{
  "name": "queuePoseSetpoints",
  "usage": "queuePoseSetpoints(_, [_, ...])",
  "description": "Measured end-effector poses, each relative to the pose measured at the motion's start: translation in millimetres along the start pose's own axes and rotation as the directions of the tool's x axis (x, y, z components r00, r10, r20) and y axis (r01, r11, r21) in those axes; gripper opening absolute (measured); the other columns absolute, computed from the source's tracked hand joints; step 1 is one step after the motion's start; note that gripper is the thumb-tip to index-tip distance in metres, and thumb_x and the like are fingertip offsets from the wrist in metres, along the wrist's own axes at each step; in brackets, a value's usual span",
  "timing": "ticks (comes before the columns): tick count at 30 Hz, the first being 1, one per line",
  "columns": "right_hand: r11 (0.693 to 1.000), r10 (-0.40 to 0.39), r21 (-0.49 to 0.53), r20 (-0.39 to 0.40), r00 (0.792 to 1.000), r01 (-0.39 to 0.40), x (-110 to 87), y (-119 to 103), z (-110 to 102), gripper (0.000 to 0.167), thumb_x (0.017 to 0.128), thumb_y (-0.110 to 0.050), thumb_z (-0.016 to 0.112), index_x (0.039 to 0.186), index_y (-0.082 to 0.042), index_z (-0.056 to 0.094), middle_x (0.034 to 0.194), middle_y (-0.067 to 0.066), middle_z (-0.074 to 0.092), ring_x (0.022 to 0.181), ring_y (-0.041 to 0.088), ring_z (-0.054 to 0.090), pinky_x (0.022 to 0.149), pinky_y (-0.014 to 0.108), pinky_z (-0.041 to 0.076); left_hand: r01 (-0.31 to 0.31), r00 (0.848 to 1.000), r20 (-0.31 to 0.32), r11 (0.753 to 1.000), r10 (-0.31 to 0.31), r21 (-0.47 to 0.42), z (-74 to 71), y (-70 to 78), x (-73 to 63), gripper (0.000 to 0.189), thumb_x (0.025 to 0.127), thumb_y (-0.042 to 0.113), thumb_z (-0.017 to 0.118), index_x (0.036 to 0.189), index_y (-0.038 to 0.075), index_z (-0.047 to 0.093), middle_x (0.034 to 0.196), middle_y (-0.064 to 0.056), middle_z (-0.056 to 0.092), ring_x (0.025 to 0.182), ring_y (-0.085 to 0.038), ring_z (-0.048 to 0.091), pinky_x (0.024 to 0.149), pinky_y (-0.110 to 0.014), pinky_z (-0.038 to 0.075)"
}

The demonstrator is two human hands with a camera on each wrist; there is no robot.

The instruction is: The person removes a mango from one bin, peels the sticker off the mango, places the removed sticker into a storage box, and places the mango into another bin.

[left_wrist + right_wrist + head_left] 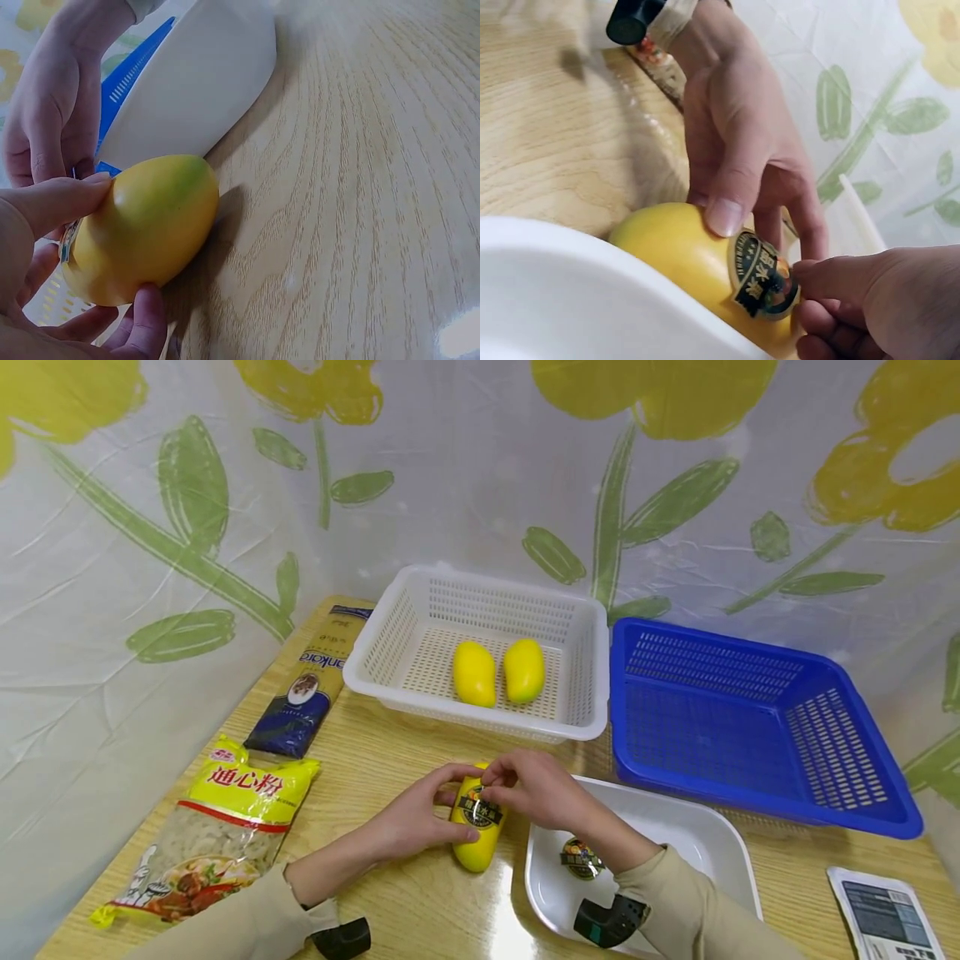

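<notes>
A yellow mango (476, 852) lies on the table, greenish at one end in the left wrist view. My left hand (411, 817) grips it from the left, thumb on one side and fingers round the other. On the mango's upper face sits a dark round sticker (763, 276) with printed characters. My right hand (536, 789) has its thumb and forefinger at that sticker's edge, seemingly pinching it. A similar sticker (581, 858) lies in the white tray (697, 839), under my right forearm.
Two mangoes (474, 673) sit in a white basket (480, 720) behind. To its right stands a blue basket (750, 793). A pasta bag (225, 827) and a long blue-and-gold packet (300, 702) lie at left; a small packet (888, 914) lies at right.
</notes>
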State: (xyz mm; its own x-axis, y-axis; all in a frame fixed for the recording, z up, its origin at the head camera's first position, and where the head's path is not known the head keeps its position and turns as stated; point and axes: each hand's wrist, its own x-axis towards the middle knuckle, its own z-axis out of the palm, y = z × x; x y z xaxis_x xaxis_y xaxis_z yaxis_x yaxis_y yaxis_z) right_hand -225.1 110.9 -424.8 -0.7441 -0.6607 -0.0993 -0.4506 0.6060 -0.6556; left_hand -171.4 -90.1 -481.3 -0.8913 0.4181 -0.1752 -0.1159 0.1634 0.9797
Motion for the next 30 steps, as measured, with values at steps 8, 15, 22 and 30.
queuePoseSetpoints(8, [0.999,0.037,-0.004,0.056,0.998,-0.037,4.9,-1.3,-1.5,0.007,0.091,-0.014,0.068,0.084,-0.011,0.069,0.075,-0.008,0.064,0.065,0.006,0.051,0.059,0.022,0.042,0.008,1.0,0.0,1.0,-0.008,-0.001,0.9,0.5,-1.0,0.066,0.081,0.01,0.08,0.139,0.015,0.048,0.14,-0.01,0.047,0.114,-0.027,0.058,0.08,-0.033,0.055])
queuePoseSetpoints(15, [0.998,-0.016,-0.064,0.052,0.999,0.019,4.1,-2.8,2.4,0.01,0.094,-0.011,0.063,0.084,-0.01,0.065,0.074,-0.007,0.06,0.063,0.007,0.048,0.059,0.023,0.042,0.017,1.0,0.002,0.999,-0.017,-0.032,1.2,0.3,-1.6,0.067,0.082,0.009,0.079,0.14,0.014,0.047,0.141,-0.011,0.047,0.113,-0.026,0.059,0.079,-0.034,0.055])
queuePoseSetpoints(22, [0.957,-0.154,-0.252,-0.013,0.988,0.146,-2.6,-6.2,7.2,0.01,0.094,-0.009,0.064,0.085,-0.009,0.061,0.078,-0.004,0.054,0.073,0.012,0.049,0.067,0.027,0.043,0.008,1.0,0.009,0.999,-0.008,-0.033,1.1,0.3,-1.5,0.066,0.082,0.009,0.078,0.14,0.013,0.047,0.14,-0.011,0.047,0.113,-0.026,0.06,0.08,-0.032,0.054])
queuePoseSetpoints(30, [0.918,-0.179,-0.367,-0.045,0.983,0.151,-7.8,-4.6,11.7,0.008,0.095,-0.015,0.064,0.088,-0.014,0.059,0.082,-0.006,0.052,0.08,0.013,0.049,0.071,0.029,0.045,0.015,1.0,0.011,0.999,-0.014,-0.05,1.8,1.1,-1.8,0.065,0.083,0.008,0.078,0.14,0.012,0.046,0.142,-0.012,0.045,0.117,-0.028,0.058,0.082,-0.033,0.054])
